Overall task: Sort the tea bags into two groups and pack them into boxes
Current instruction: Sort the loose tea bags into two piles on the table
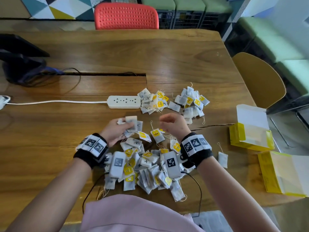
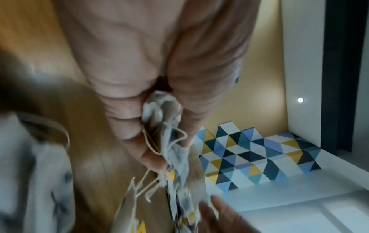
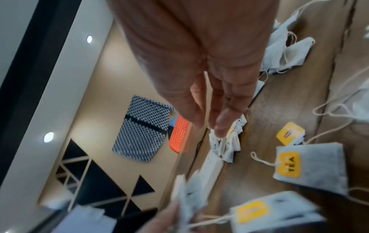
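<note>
Tabletop: left fingers [image 1: 124,125] around tea bags [image 1: 133,124]

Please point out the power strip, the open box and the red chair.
power strip [image 1: 124,101], head view, middle of its socket face
open box [image 1: 250,133], head view, its inside
red chair [image 1: 126,16], head view, middle of its backrest

We see a brown wooden surface [image 1: 184,61] with visible grain and a soft sheen that catches the light. The small grey-white tea bags [image 1: 147,171] look like matt, fibrous filter paper — slightly rough — with thin cotton-like strings and glossy yellow paper tags. The open yellow-and-white boxes [image 1: 250,131] appear to be smooth cardboard. The white power strip [image 1: 123,102] is smooth plastic, the red perforated chair back [image 1: 126,16] matt plastic — and the black wrist bands [image 1: 88,158] look like soft cloth.
</note>
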A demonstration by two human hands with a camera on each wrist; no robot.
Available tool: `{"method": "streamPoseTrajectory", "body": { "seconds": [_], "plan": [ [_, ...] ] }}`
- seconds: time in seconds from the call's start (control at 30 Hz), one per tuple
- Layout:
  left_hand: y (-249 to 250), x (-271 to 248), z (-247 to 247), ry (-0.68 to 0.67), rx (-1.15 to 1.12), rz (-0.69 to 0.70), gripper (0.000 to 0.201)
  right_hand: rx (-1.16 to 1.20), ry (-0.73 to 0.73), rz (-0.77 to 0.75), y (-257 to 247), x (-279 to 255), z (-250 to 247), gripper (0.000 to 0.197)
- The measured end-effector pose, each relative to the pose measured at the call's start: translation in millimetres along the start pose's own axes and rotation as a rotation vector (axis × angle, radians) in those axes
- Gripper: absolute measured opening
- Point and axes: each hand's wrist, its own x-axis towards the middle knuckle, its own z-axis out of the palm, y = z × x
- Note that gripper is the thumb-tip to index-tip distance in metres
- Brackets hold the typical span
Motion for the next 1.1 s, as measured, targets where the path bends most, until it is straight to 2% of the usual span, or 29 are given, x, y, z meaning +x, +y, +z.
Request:
{"method": "streamPoseTrajectory", "body": {
  "seconds": [0.1, 0.2, 0.27, 0.37, 0.43, 0.5, 0.57, 0.63, 0.7, 0.8, 0.87, 0.93, 1.0, 1.1],
  "plan": [
    [4, -8, -22, 0.076, 0.114, 0.038, 0.008, -0.374, -0.204, -0.058, 6, 1, 22, 0.018],
    [13, -17, -24, 0.041, 0.291, 0.121, 0.007, -0.616, -0.415, -0.11, -1, 1, 49, 0.045],
    [22, -21, -21, -0.008, 0.354, 0.157, 0.009, -0.567, -0.53, -0.124, -9, 1, 60, 0.061],
    [33, -24, -19, -0.096, 0.331, 0.178, 0.012, -0.299, -0.694, -0.075, -23, -3, 65, 0.066],
    [39, -24, -20, -0.129, 0.301, 0.182, 0.013, -0.222, -0.809, -0.081, -30, -6, 68, 0.055],
    [43, -23, -24, -0.122, 0.259, 0.166, 0.013, -0.197, -0.855, -0.073, -27, -3, 70, 0.034],
    [45, -20, -31, -0.073, 0.2, 0.141, 0.014, -0.115, -0.797, 0.012, -23, -2, 66, 0.024],
    [44, -16, -39, 0.03, 0.135, 0.11, 0.019, 0.014, -0.711, 0.089, -21, -2, 57, 0.012],
    [36, -10, -45, 0.106, 0.1, 0.083, 0.021, 0.156, -0.628, 0.133, -22, -2, 48, 0.009],
    [18, -4, -43, 0.115, 0.029, 0.013, 0.022, 0.343, -0.536, 0.177, -28, 0, 39, 0.012],
    [9, -4, -32, 0.086, -0.002, -0.014, 0.013, 0.401, -0.539, 0.165, -33, -1, 36, 0.01],
    [3, -4, -18, 0.052, -0.003, -0.024, 0.009, 0.307, -0.53, 0.057, -35, 0, 37, 0.007],
    [-3, -1, -7, 0.004, -0.018, -0.012, 0.016, 0.072, -0.402, -0.105, -35, 4, 42, 0.01],
    [-8, 3, 2, -0.094, -0.164, -0.01, 0.05, -0.219, -0.173, -0.249, -32, 11, 48, 0.021]
  ]
}}
